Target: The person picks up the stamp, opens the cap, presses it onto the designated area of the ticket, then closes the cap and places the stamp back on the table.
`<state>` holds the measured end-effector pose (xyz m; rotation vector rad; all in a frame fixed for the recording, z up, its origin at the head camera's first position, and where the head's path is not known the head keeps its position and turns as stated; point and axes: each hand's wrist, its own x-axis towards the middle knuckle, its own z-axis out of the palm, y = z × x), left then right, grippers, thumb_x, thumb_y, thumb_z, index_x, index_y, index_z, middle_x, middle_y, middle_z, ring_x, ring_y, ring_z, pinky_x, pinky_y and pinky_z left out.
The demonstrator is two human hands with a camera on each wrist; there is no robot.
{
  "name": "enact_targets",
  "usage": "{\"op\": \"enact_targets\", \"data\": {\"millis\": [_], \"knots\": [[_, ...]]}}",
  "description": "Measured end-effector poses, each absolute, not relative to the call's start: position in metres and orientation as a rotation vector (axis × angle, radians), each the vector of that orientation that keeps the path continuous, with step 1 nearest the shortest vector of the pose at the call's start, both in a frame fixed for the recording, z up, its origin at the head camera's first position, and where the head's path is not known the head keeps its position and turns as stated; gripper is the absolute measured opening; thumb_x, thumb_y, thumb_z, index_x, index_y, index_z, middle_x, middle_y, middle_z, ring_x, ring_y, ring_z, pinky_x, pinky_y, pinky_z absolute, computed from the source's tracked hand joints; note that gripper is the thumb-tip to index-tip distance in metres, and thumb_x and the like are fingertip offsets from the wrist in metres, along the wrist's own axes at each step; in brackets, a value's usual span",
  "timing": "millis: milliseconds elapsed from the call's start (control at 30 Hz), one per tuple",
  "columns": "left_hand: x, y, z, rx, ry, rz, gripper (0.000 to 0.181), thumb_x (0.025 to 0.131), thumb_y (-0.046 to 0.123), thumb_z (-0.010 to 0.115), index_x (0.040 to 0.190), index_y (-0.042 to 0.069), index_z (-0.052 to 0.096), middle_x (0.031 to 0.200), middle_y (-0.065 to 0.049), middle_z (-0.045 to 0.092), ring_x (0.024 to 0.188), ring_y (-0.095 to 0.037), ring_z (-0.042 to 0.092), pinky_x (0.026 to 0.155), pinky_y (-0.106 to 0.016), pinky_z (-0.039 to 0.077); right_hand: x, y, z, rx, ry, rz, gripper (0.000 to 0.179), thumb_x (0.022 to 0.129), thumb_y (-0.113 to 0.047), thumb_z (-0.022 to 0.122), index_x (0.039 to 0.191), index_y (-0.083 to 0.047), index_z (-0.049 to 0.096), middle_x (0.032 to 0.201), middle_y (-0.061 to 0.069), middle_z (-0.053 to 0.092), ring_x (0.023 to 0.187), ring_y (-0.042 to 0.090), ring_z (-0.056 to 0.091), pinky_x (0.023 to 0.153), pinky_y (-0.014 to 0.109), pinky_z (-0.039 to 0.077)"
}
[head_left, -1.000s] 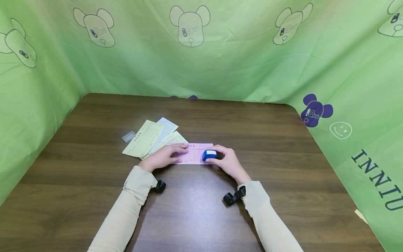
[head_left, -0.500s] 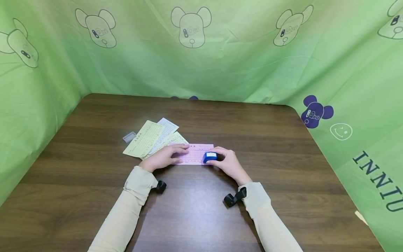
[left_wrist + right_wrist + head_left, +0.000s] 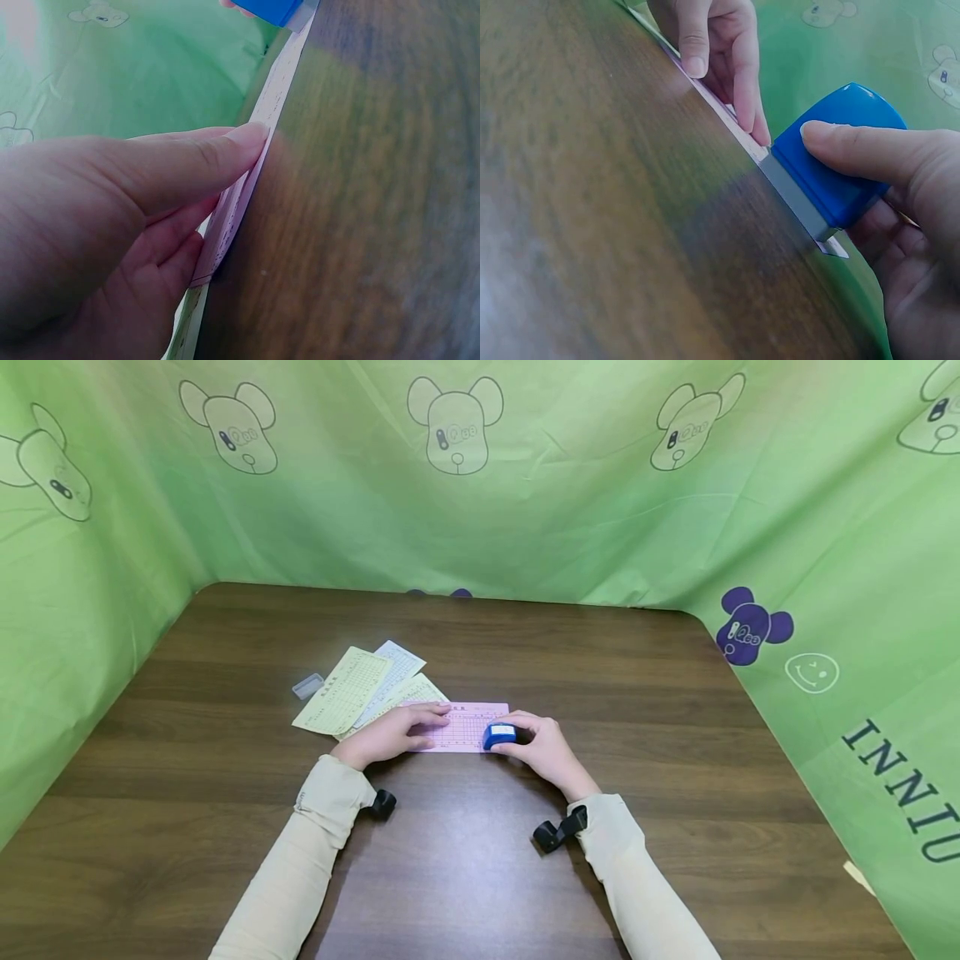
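A pink printed form point(image 3: 467, 718) lies flat on the table in front of the person. The left hand point(image 3: 393, 731) rests across its left part, thumb along the near edge and fingers spread over the paper. At the form's right end stands a blue stamp point(image 3: 836, 154) with a grey base, which the right hand point(image 3: 546, 747) grips between thumb and fingers. In the right wrist view the stamp's base sits right down on the paper. The stamp's printing face is hidden.
Pale yellow forms point(image 3: 348, 689) and a bluish-white form point(image 3: 401, 662) overlap behind the left hand, partly under the pink one. A small clear plastic cap-like piece point(image 3: 307, 686) lies left of them. A green printed curtain point(image 3: 525, 527) borders the brown table point(image 3: 585, 643).
The blue stamp sits slightly lower against the pink form than a second ago. The left hand and the other papers have kept their places.
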<state>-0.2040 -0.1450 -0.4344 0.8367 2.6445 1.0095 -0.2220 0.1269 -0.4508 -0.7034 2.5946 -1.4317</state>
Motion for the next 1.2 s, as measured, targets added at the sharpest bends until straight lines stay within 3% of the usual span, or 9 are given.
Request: {"op": "enact_targets", "data": {"millis": [133,400,833,1200], "knots": [[-0.2036,-0.1451,-0.4339,0.840,2.644,1.019,0.040,0.091,0.003,0.062,0.131,-0.001,0.058,0.148,-0.014,0.046,0.140,-0.031,0.040,0.114,-0.045,0.032,-0.2219,0.1261,-0.4497,-0.704,2.597,-1.417,0.032,0.078,-0.005,0.078,0.109,0.000,0.071,0.104,0.015,0.070,0.092,0.009,0.058,0.085,0.020,0.047],[-0.2022,-0.1453,-0.4322,0.878,2.651,1.031,0.039,0.090,0.001,0.062,0.129,-0.003,0.058,0.147,-0.016,0.047,0.139,-0.033,0.041,0.113,-0.046,0.032,-0.2214,0.1289,-0.4509,-0.731,2.592,-1.448,0.032,0.077,-0.013,0.081,0.108,-0.007,0.073,0.102,0.008,0.071,0.091,0.007,0.059,0.085,0.018,0.047],[-0.2029,-0.1464,-0.4351,0.893,2.656,1.040,0.039,0.090,0.001,0.063,0.129,-0.003,0.059,0.146,-0.017,0.048,0.138,-0.033,0.041,0.113,-0.046,0.032,-0.2204,0.1285,-0.4504,-0.763,2.615,-1.429,0.032,0.076,-0.013,0.081,0.106,-0.005,0.073,0.099,0.009,0.071,0.088,0.007,0.060,0.082,0.020,0.049],[-0.2030,-0.1459,-0.4346,0.883,2.652,1.035,0.039,0.090,0.003,0.063,0.129,-0.003,0.059,0.147,-0.016,0.047,0.139,-0.033,0.040,0.113,-0.046,0.032,-0.2228,0.1287,-0.4528,-0.745,2.623,-1.380,0.033,0.077,-0.014,0.081,0.107,-0.004,0.073,0.104,0.011,0.071,0.093,0.016,0.064,0.084,0.022,0.050]]}}
